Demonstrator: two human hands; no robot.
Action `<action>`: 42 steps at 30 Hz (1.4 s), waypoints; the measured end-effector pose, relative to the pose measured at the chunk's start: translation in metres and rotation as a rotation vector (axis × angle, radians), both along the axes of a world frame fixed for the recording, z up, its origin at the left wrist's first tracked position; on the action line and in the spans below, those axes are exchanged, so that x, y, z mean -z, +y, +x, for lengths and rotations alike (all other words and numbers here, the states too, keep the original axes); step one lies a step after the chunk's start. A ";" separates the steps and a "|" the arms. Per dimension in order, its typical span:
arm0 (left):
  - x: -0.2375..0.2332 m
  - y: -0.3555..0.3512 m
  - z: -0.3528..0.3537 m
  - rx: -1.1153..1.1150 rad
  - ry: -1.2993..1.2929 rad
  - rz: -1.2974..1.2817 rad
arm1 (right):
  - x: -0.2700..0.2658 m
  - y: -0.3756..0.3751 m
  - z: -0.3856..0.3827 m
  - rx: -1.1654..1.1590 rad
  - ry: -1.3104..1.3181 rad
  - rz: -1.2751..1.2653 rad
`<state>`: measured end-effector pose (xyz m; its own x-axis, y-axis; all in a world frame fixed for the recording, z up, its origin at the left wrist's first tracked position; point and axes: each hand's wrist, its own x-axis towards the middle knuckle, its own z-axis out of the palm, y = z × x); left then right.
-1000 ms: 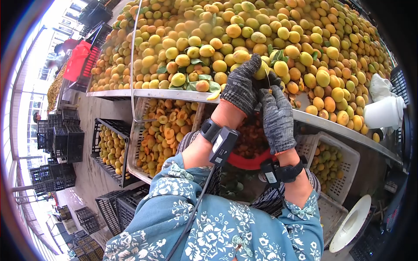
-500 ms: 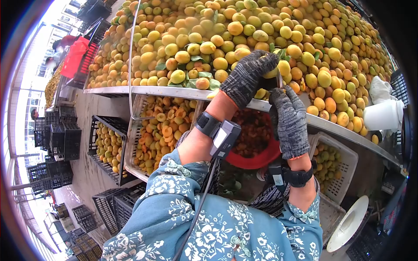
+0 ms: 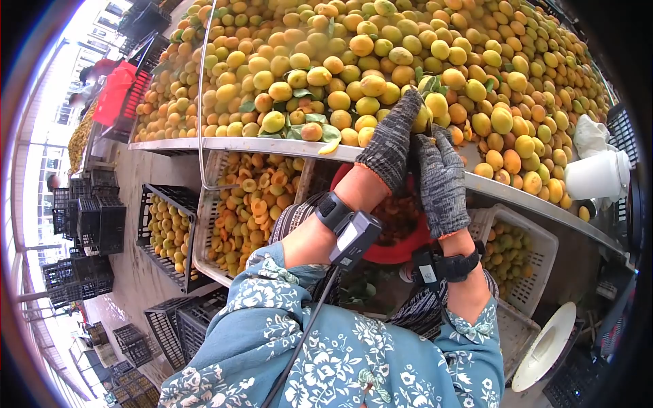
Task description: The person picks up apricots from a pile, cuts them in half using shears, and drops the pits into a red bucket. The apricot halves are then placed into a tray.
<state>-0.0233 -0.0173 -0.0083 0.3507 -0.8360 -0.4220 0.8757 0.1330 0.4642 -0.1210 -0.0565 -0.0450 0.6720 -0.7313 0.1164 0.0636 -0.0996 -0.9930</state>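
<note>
My left hand point(image 3: 393, 144), in a dark grey knitted glove, is closed round a yellow apricot point(image 3: 421, 121) at the table's metal edge. My right hand point(image 3: 441, 182), gloved the same way, is closed just beside it, its curled fingertips close to that apricot. A thin dark edge shows between the fingertips, too small to name; what the right fingers hold is hidden. Beyond both hands spreads a large heap of apricots point(image 3: 292, 54) with some green leaves. Below them is a red tub point(image 3: 391, 253) with dark, reddish-brown pieces inside, partly covered by my hands.
A pale crate point(image 3: 199, 246) of halved apricots stands under the table at left, with a black crate point(image 3: 192, 234) of fruit beside it. Another pale crate point(image 3: 541, 262) is at right. A white bucket point(image 3: 592, 178) stands on the table's right end. A metal rod point(image 3: 201, 102) rises at left.
Both hands have come slightly down and left, nearer to the table's edge. The left hand has turned, its fingers now pointing more away from me, and less of the apricot shows.
</note>
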 end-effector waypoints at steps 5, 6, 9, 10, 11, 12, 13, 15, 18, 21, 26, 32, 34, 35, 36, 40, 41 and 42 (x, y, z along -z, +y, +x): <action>0.010 0.009 0.017 -0.108 -0.379 -0.083 | -0.014 0.003 0.003 0.097 0.101 -0.252; 0.005 0.013 0.021 -0.112 -0.382 -0.083 | -0.025 0.004 0.002 0.038 0.067 0.122; 0.000 0.017 0.025 -0.049 -0.522 -0.179 | -0.019 0.008 -0.002 -0.012 0.047 0.393; 0.000 0.017 0.025 -0.018 -0.460 -0.221 | -0.012 0.008 -0.004 0.001 0.061 0.290; 0.000 0.016 0.025 0.014 -0.399 -0.262 | -0.006 0.009 -0.008 -0.041 0.076 0.078; 0.000 0.015 0.026 0.045 -0.337 -0.304 | -0.008 0.011 -0.007 -0.041 0.074 0.075; 0.009 0.010 0.029 0.040 -0.350 -0.241 | -0.012 0.014 -0.005 0.015 0.037 0.123; 0.009 0.012 0.025 0.075 -0.334 -0.189 | -0.019 0.014 -0.003 0.114 0.021 0.117; 0.001 0.015 0.020 0.093 -0.356 -0.097 | -0.013 0.006 -0.006 0.088 0.103 0.032; 0.004 0.021 0.027 0.060 -0.473 -0.144 | -0.019 0.001 -0.014 0.038 0.131 -0.526; -0.002 0.027 0.045 0.088 -0.936 -0.174 | -0.032 0.002 -0.011 -0.045 0.114 -0.204; -0.008 0.027 0.037 0.005 -1.277 -0.098 | -0.021 0.002 -0.007 0.046 0.245 -0.452; -0.005 0.025 0.044 -0.011 -1.584 -0.132 | -0.021 0.002 -0.006 0.081 0.294 -0.505; -0.001 0.025 0.047 -0.030 -1.890 -0.165 | -0.025 0.003 -0.006 0.074 0.426 -0.550; 0.006 0.023 0.046 -0.031 -1.890 -0.164 | -0.030 0.005 -0.006 0.067 0.557 -0.595; 0.004 0.016 0.037 -0.065 -0.207 -0.257 | -0.040 0.013 -0.004 0.082 0.657 -0.671; -0.002 0.017 0.036 -0.088 -0.052 -0.222 | -0.037 0.014 -0.003 0.081 0.678 -0.695; 0.000 0.014 0.035 -0.087 -0.051 -0.220 | -0.036 0.015 -0.001 0.077 0.699 -0.719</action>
